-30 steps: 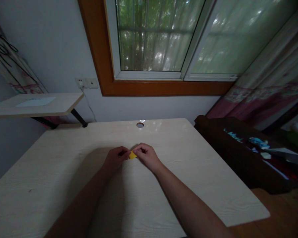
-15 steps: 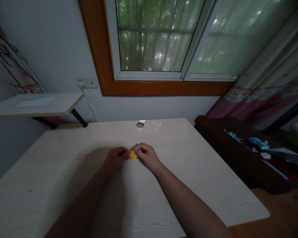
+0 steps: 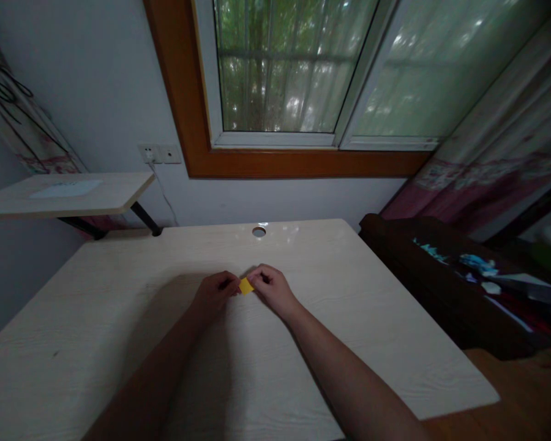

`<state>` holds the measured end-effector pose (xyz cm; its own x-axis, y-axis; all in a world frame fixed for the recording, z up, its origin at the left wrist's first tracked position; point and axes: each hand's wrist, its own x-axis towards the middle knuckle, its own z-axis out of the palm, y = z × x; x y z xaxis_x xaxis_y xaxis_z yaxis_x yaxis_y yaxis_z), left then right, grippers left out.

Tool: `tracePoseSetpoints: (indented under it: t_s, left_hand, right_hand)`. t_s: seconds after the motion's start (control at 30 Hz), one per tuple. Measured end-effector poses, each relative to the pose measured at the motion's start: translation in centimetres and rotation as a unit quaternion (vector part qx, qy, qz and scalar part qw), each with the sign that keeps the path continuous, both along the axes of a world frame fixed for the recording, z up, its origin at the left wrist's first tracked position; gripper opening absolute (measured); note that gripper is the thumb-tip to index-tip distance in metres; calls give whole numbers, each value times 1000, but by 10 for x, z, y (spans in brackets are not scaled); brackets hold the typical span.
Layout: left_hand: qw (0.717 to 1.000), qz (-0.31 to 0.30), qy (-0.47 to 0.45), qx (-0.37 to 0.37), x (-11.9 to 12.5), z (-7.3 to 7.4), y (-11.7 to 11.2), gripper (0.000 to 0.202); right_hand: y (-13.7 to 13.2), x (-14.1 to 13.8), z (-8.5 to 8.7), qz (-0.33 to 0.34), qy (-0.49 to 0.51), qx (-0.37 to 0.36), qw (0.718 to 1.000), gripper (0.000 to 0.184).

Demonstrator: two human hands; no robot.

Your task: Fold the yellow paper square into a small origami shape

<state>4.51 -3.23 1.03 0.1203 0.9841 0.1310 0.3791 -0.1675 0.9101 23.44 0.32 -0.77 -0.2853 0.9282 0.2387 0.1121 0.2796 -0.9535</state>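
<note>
At the middle of the frame we pinch a small yellow paper (image 3: 245, 286) between our left hand (image 3: 213, 295) and right hand (image 3: 272, 288), low over the table (image 3: 119, 318). Its long axis runs roughly left-right, slightly tilted; which end leads we cannot tell.

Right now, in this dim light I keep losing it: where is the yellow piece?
In the head view, the yellow piece is pinched between the left hand and right hand near the middle of the table, just nearer than the round cable hole.
</note>
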Motion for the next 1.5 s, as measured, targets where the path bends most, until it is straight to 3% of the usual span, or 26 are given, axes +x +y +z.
tracePoseSetpoints:
  t_s: [0.37,0.7,1.03,1.5]
  left_hand:
    - [998,-22,64,1,-4,-11,5,31]
    - [995,-46,91,7,-2,-8,5,31]
    - [998,-20,56,-11,-3,-11,5,29]
    - [992,47,-113,-10,-3,-15,10,31]
  right_hand:
    - [-3,-1,8,23,-29,36,999,18]
    - [-5,-1,11,25,-36,82,996,16]
    - [-5,-2,10,-13,-33,70,997,14]
    - [1,-1,1,-37,2,37,999,20]
